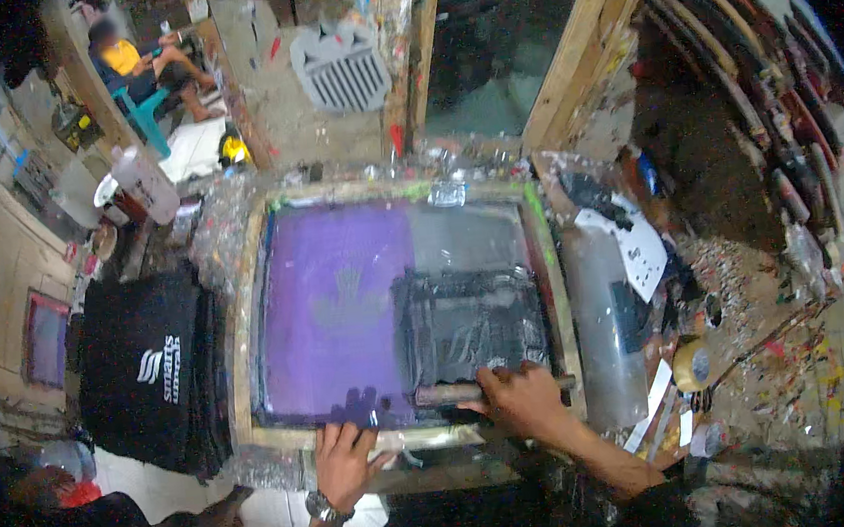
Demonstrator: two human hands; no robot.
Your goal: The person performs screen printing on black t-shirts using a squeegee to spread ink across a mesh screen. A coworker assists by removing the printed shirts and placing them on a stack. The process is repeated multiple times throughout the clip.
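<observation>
A wooden-framed printing screen (242,360) lies flat on the bench before me. Its mesh is purple (317,263) on the left, with a faint crown-like design, and grey to dark on the right. Black ink (471,309) covers a rectangle at the right, where a faint curved motif shows. My right hand (523,403) is closed around a squeegee (439,395), a long bar set crosswise at the near end of the inked patch. On the frame's near edge, left of the squeegee, my left hand (347,461) rests with fingers spread, holding nothing.
Black fabric pieces (117,391) with a white print are stacked left of the screen. To the right are a clear cylinder (608,348), a tape roll (691,365) and scraps. Squeegees or sticks (768,83) lean at far right. A person (128,63) sits at back left; another person's legs (214,523) show lower left.
</observation>
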